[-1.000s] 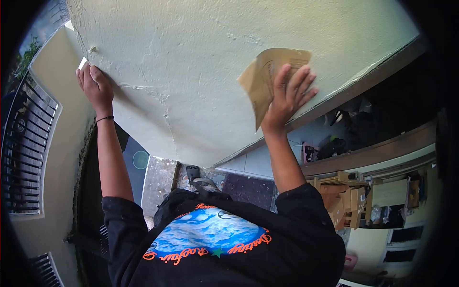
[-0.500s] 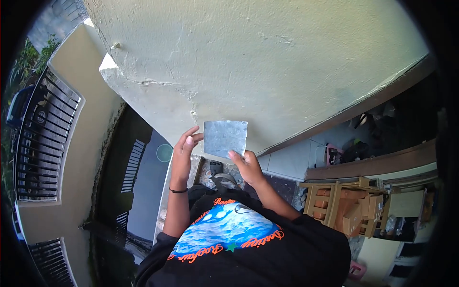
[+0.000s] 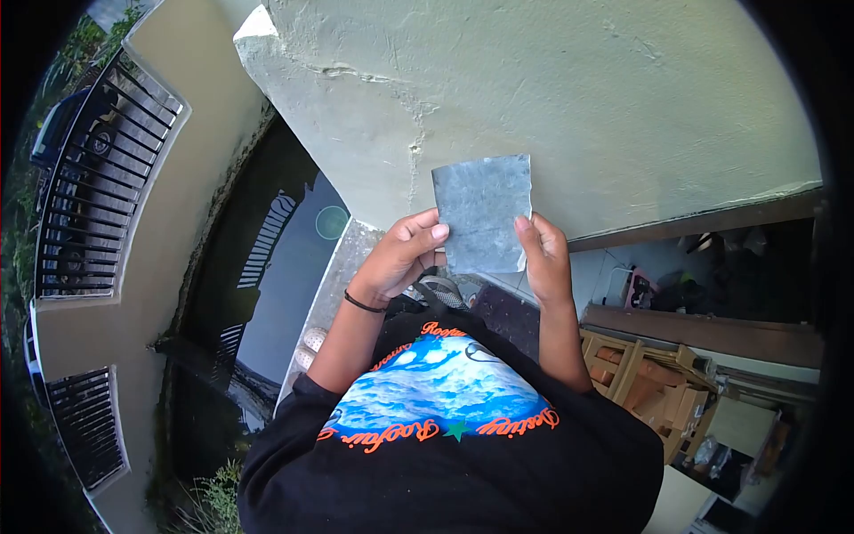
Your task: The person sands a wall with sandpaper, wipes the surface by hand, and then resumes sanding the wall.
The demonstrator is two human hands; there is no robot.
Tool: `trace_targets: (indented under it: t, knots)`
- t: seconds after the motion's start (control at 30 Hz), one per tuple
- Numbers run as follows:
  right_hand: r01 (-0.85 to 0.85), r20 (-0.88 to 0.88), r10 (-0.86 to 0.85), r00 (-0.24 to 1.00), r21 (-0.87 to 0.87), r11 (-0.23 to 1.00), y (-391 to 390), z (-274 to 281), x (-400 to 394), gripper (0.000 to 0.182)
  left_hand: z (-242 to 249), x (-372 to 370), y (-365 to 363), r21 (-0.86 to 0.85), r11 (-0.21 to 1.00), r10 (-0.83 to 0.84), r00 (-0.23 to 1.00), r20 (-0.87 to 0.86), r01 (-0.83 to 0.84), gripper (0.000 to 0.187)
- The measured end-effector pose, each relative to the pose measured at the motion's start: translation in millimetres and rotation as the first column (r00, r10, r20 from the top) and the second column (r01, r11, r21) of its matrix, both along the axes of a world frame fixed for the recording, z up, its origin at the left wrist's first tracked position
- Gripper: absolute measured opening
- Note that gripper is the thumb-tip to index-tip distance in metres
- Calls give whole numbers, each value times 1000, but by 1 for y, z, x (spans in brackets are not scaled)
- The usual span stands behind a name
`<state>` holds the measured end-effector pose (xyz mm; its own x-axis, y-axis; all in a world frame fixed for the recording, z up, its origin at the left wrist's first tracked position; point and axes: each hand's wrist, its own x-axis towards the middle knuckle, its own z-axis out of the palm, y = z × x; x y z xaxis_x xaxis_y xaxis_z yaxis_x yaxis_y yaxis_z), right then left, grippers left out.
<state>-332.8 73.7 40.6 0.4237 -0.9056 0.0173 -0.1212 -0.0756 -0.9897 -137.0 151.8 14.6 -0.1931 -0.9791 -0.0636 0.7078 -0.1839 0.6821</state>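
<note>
A grey, roughly square sheet (image 3: 485,214) with an uneven right edge is held upright in front of the cracked pale wall (image 3: 569,98). My right hand (image 3: 547,254) pinches its lower right edge, thumb on the near face. At the lower left edge, my left hand (image 3: 405,254) closes on the sheet with the thumb at its border; the fingers behind are partly hidden. A dark band circles my left wrist.
Dark water (image 3: 294,258) lies below on the left, beyond a narrow ledge (image 3: 342,267). Farther left is a wall with black railings (image 3: 107,196). A wooden rack (image 3: 649,383) with cardboard stands at the right, below a doorway.
The sheet has moved up and right in view, looking larger. My left hand, earlier apart from it with spread fingers, now grips its left edge. The view has shifted too.
</note>
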Motion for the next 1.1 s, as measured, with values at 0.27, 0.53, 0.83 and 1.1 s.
trace_targets:
  t: [0.27, 0.53, 0.83, 1.1]
  knots:
    - [48, -107, -59, 993, -104, 993, -4, -2, -4, 28, 26, -40, -5, -15, 992, 124, 946, 300, -125, 40]
    - [700, 378, -795, 474, -710, 79, -44, 43, -60, 43, 35, -1, -24, -449, 171, 940, 8, 341, -877, 33]
    - [734, 380, -809, 448, -674, 90, -104, 2, -84, 60, 36, 47, -119, -778, 25, 889, -343, 305, -627, 53]
    - [671, 377, -827, 417, -741, 1, -111, -9, -94, 59, 27, -4, -137, -904, 122, 833, -453, 318, -411, 58]
